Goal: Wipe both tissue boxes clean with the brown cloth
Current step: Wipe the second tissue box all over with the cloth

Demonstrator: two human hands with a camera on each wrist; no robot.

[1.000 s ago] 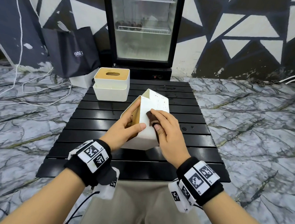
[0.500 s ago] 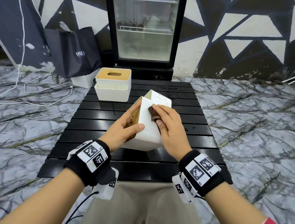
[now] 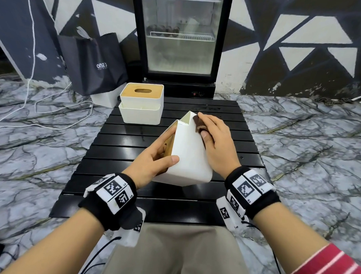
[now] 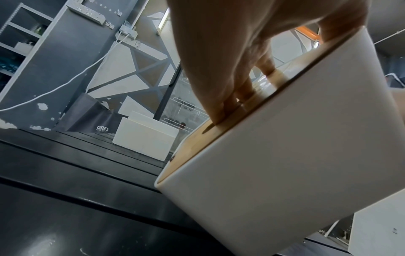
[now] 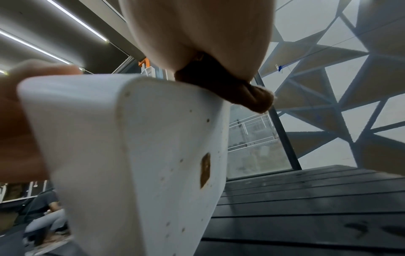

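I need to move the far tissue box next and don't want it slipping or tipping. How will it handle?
Probably light: the left hand alone holds its twin tilted. The far box looks smooth and rigid, so perhaps slippery. It sits squat and flat on the table; a low push should slide it, not tip it.

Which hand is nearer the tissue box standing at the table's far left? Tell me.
Left. The left hand, gripping the tilted box, sits nearer the standing tissue box; the right hand wipes farther right.

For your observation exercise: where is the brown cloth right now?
In the head view the brown cloth lies under the right hand, pressed against the far right side of the tilted tissue box.
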